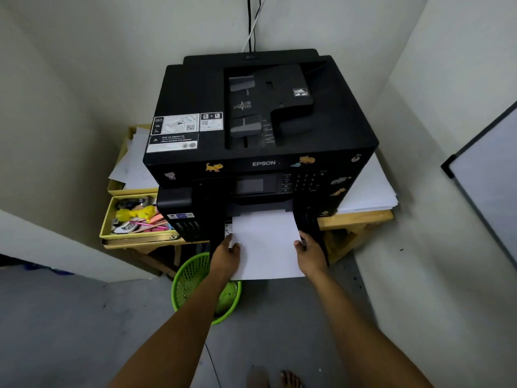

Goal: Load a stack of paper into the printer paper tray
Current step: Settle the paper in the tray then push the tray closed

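A black Epson printer (260, 119) stands on a wooden table (355, 218) in a corner. A white stack of paper (265, 242) lies flat in front of its lower opening, its far edge at the slot and its near edge sticking out toward me. My left hand (225, 259) grips the stack's left edge and my right hand (310, 253) grips its right edge. A black tray wall (309, 222) rises beside the right hand. The tray floor is hidden under the paper.
A green mesh wastebasket (195, 287) sits on the floor under my left forearm. Yellow trays (134, 236) of stationery and loose sheets lie left of the printer. More white sheets (369, 189) lie to its right. Walls close in on both sides.
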